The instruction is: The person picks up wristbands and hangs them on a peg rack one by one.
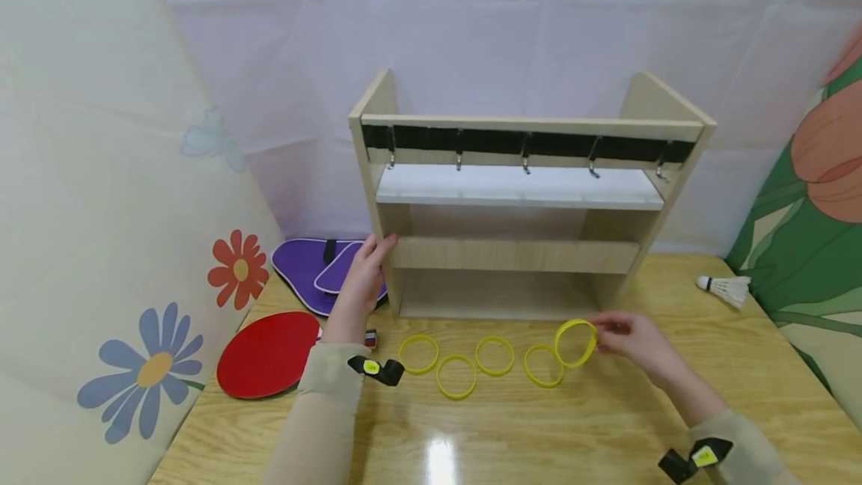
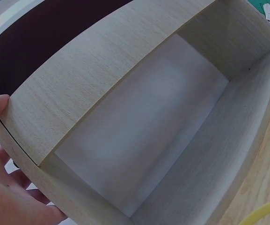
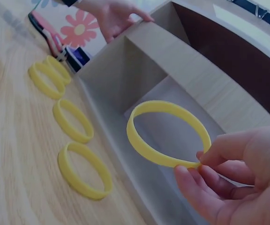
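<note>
My left hand [image 1: 364, 279] holds the left side panel of a light wooden shelf [image 1: 515, 254], its thumb on the front edge and its fingers round the outer side in the left wrist view. Between thumb and fingertips, my right hand [image 1: 636, 343] pinches a yellow wristband [image 3: 137, 140], raised in front of the shelf's lower right corner. Several more yellow wristbands [image 3: 67, 173] lie flat on the table before the shelf. A row of small metal hooks [image 1: 526, 163] hangs along the black strip on the shelf's upper front, with nothing on them.
At the left lies a red paddle [image 1: 266, 354], partly behind my left forearm. A purple case [image 1: 303, 264] rests against the wall beside the shelf. On the right of the wooden table [image 1: 539, 440] is a white shuttlecock [image 1: 727, 289]. Cloth-covered walls [image 1: 471, 21] stand behind and at both sides.
</note>
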{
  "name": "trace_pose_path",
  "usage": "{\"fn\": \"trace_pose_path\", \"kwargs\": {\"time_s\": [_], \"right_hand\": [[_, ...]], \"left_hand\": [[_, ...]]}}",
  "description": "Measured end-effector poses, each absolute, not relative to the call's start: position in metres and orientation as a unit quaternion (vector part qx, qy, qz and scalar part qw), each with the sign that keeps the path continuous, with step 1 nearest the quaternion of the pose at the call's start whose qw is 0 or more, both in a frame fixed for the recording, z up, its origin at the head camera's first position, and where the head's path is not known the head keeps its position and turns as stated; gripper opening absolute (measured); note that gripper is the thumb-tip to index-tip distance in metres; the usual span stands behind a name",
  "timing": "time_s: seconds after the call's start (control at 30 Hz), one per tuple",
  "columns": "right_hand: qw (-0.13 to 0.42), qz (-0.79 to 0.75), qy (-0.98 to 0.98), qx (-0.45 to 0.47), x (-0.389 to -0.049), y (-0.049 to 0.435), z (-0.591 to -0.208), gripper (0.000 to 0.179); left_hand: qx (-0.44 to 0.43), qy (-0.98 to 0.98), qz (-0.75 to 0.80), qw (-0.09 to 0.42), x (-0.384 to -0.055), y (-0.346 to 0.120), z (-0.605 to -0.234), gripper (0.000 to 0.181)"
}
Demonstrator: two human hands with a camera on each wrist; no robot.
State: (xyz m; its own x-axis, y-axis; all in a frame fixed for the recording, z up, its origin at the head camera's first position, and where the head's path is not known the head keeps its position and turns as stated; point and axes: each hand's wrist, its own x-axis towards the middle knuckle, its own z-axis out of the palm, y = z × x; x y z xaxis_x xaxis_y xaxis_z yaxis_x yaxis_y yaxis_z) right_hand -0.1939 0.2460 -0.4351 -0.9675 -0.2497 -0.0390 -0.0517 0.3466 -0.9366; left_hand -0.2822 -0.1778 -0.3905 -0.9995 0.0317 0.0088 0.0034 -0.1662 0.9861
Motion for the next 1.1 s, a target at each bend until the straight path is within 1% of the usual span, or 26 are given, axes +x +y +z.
{"fn": "trace_pose_path", "kwargs": {"time_s": [0.2,0.47,0.77,0.93,1.1], "right_hand": [[0.09,-0.593,0.79,-0.128,-0.195,0.24,-0.425,0.038],[0.111,-0.629,0.757,-0.137,-0.198,0.225,-0.416,0.038],[0.118,-0.675,0.716,-0.131,-0.2,0.201,-0.402,0.026],[0.124,-0.694,0.697,-0.127,-0.204,0.188,-0.394,0.023],[0.118,-0.695,0.698,-0.126,-0.208,0.177,-0.382,0.023]], "left_hand": [[0.013,0.641,0.767,0.011,-0.282,-0.178,-0.39,0.053],[0.006,0.645,0.764,0.011,-0.283,-0.178,-0.389,0.054],[0.012,0.644,0.765,0.014,-0.282,-0.178,-0.39,0.054],[0.005,0.645,0.764,0.004,-0.28,-0.177,-0.39,0.053],[0.003,0.648,0.762,-0.011,-0.279,-0.175,-0.39,0.051]]}}
